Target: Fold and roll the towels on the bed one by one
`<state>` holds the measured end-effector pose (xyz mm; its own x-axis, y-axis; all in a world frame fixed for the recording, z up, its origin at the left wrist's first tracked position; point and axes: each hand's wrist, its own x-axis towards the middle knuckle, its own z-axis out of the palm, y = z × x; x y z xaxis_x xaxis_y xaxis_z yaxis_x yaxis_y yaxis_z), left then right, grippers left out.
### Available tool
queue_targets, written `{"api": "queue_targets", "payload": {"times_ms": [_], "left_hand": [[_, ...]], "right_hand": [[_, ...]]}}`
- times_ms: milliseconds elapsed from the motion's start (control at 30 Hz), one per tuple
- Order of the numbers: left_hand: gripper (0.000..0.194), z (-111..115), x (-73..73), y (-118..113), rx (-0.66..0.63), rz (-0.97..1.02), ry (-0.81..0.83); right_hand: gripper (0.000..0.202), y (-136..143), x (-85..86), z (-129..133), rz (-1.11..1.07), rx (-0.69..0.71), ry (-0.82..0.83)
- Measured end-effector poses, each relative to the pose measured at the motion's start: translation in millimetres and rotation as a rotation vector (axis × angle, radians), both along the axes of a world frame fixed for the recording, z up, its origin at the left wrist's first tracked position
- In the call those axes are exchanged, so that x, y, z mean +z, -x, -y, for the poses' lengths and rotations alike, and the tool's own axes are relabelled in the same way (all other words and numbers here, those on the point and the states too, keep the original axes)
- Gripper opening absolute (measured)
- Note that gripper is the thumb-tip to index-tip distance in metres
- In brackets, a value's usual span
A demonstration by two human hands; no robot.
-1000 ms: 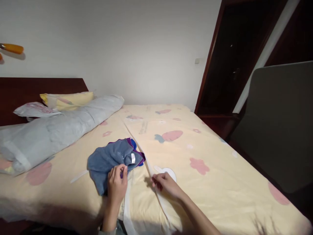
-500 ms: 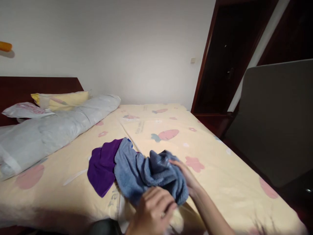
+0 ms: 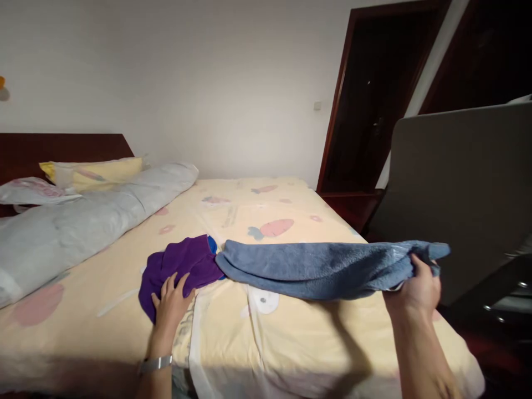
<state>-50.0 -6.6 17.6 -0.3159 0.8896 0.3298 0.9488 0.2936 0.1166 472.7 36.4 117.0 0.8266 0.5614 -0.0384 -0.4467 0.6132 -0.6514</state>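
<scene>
A blue-grey fuzzy towel [image 3: 307, 269] stretches sideways above the bed. Its right end is gripped by my right hand [image 3: 415, 291], the fingers wrapped in the fabric. The towel's left end lies against a bunched purple cloth [image 3: 180, 260]. On that cloth rests my left hand [image 3: 172, 296], palm down with fingers spread, a metal band round the wrist. A bit of bright blue fabric [image 3: 212, 244] shows at the purple cloth's right edge.
The bed [image 3: 266, 332] has a yellow sheet with carrot prints. A long grey-white bundle [image 3: 91, 219], a yellow pillow [image 3: 103, 172] and a plastic bag [image 3: 35, 191] lie at left. A dark grey panel [image 3: 453, 183] stands right of the bed, and a dark door [image 3: 366, 111] is behind.
The towel, crumpled before, is now drawn out to the right by my right hand. My left hand has moved left onto the purple cloth. The view has shifted slightly.
</scene>
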Motion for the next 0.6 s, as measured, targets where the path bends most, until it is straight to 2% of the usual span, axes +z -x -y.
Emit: {"api": "queue_targets", "payload": {"times_ms": [133,200,333,400,433,500,567,600], "left_hand": [[0.038,-14,10.0,6,0.075,-0.024,0.000],[0.035,-16,14.8,12,0.146,-0.051,-0.052],[0.037,-5,21.2,29,0.371,-0.132,-0.349],[0.038,2,20.0,40,0.474,-0.158,-0.440],[0.037,6,18.5,44,0.497,-0.160,-0.429],[0.034,12,15.4,51,0.477,-0.130,-0.289],[0.033,16,16.6,48,0.429,-0.067,-0.123],[0.033,17,20.1,42,0.392,-0.048,-0.095]], "right_hand": [[0.022,3,-3.3,1,0.079,-0.029,0.003],[0.022,4,-6.0,0,0.132,-0.023,0.004],[0.024,-1,-8.8,0,0.181,-0.034,0.025],[0.026,-1,-6.7,2,0.234,-0.008,0.071],[0.029,1,-4.6,3,0.265,0.025,0.096],[0.039,10,1.3,7,0.317,0.127,0.141],[0.051,26,8.2,15,0.378,0.269,0.193],[0.053,35,11.4,21,0.438,0.358,0.218]]}}
